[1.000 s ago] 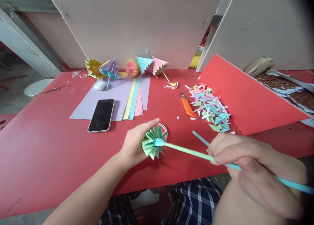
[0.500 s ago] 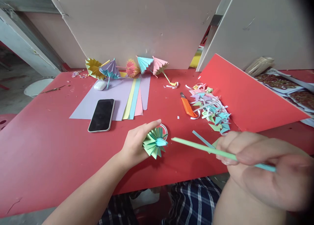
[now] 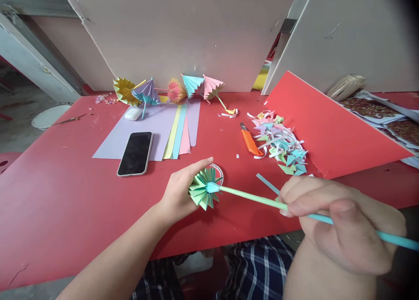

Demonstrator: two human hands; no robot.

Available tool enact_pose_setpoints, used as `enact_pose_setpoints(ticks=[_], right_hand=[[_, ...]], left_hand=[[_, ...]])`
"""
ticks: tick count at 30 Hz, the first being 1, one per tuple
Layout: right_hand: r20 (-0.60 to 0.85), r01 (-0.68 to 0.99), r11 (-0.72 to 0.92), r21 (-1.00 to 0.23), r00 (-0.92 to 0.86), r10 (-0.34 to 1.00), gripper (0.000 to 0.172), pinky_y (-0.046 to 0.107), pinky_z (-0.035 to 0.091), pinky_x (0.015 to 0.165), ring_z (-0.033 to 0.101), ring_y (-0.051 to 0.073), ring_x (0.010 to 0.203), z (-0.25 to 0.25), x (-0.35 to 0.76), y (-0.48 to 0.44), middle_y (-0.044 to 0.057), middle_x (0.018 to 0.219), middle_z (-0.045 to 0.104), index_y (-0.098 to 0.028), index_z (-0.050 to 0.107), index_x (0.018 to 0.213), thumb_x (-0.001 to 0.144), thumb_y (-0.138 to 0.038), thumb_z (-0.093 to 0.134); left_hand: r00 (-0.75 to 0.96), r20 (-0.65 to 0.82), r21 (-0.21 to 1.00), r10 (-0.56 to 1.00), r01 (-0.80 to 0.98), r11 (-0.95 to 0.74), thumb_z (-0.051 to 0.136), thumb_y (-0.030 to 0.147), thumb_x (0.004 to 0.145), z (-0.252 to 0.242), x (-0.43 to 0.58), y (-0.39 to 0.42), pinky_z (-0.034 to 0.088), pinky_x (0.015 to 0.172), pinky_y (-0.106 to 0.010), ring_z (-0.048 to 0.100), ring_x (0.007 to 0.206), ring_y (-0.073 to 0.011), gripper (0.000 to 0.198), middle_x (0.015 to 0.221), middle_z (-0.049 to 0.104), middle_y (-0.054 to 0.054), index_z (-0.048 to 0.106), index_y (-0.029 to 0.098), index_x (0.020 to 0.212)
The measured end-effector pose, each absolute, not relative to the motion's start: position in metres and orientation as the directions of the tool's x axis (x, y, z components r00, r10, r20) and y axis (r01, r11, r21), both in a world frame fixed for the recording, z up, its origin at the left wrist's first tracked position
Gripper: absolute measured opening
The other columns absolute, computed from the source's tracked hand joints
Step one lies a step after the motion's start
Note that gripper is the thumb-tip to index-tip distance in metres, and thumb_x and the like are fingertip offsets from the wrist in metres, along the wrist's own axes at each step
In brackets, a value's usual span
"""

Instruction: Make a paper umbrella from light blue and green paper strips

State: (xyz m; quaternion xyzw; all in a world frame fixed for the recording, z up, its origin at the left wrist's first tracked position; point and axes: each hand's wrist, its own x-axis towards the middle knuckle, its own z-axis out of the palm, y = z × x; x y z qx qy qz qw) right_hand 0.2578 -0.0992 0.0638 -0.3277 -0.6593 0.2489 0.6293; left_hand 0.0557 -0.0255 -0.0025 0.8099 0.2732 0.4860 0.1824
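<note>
My left hand (image 3: 180, 186) is closed around a pleated paper umbrella canopy (image 3: 203, 191), green with a light-blue gathered centre facing right. My right hand (image 3: 340, 221) grips a thin rolled paper stick (image 3: 255, 198), green toward its tip and blue at the other end. The stick's green tip meets the blue centre of the canopy; whether it has gone inside I cannot tell. A roll of white tape or paper ring (image 3: 218, 172) shows just behind the canopy. A light-blue paper strip (image 3: 266, 183) lies beside my right hand, which partly covers it.
Beyond my left hand lie a phone (image 3: 135, 154) and coloured paper sheets (image 3: 157, 140). Finished paper umbrellas (image 3: 193, 86) line the back. An orange box cutter (image 3: 251, 142) rests by a heap of paper scraps (image 3: 281, 138). A red board (image 3: 327, 129) leans at the right.
My right hand has shifted the stick left and slightly down, so its tip now touches the canopy's centre; earlier there was a gap. The canopy has tilted slightly in my left hand.
</note>
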Motion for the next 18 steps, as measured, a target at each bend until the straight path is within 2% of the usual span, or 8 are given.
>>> enact_pose_setpoints(ticks=[8, 12, 18], right_hand=[[0.656, 0.118, 0.646, -0.754, 0.110, 0.746, 0.024, 0.032, 0.042, 0.045, 0.054, 0.016, 0.050, 0.062, 0.250, -0.099, 0.003, 0.058, 0.060, -0.018, 0.069, 0.076, 0.084, -0.025, 0.048], [0.675, 0.018, 0.685, -0.728, 0.188, 0.713, 0.023, 0.031, 0.042, 0.043, 0.055, 0.015, 0.049, 0.062, 0.246, -0.097, 0.001, 0.060, 0.062, -0.020, 0.069, 0.078, 0.084, -0.024, 0.047], [0.649, -0.003, 0.666, -0.746, 0.223, 0.728, 0.028, 0.032, 0.039, 0.041, 0.054, 0.014, 0.046, 0.061, 0.251, -0.096, 0.001, 0.057, 0.061, -0.019, 0.069, 0.074, 0.085, -0.025, 0.044]], left_hand=[[0.392, 0.683, 0.557, 0.617, 0.267, -0.786, 0.064, 0.023, 0.071, -0.004, 0.056, -0.025, 0.046, 0.053, -0.018, 0.052, 0.051, -0.0066, 0.055, 0.068, 0.057, 0.004, 0.041, 0.022, 0.120], [0.454, 0.669, 0.528, 0.588, 0.266, -0.806, 0.063, 0.022, 0.070, -0.004, 0.057, -0.025, 0.046, 0.058, -0.019, 0.057, 0.061, -0.0089, 0.054, 0.079, 0.063, 0.001, 0.042, 0.023, 0.119], [0.401, 0.616, 0.635, 0.678, 0.257, -0.728, 0.063, 0.016, 0.067, -0.002, 0.055, -0.026, 0.043, 0.053, -0.018, 0.048, 0.050, -0.0061, 0.057, 0.071, 0.059, 0.004, 0.041, 0.022, 0.120]])
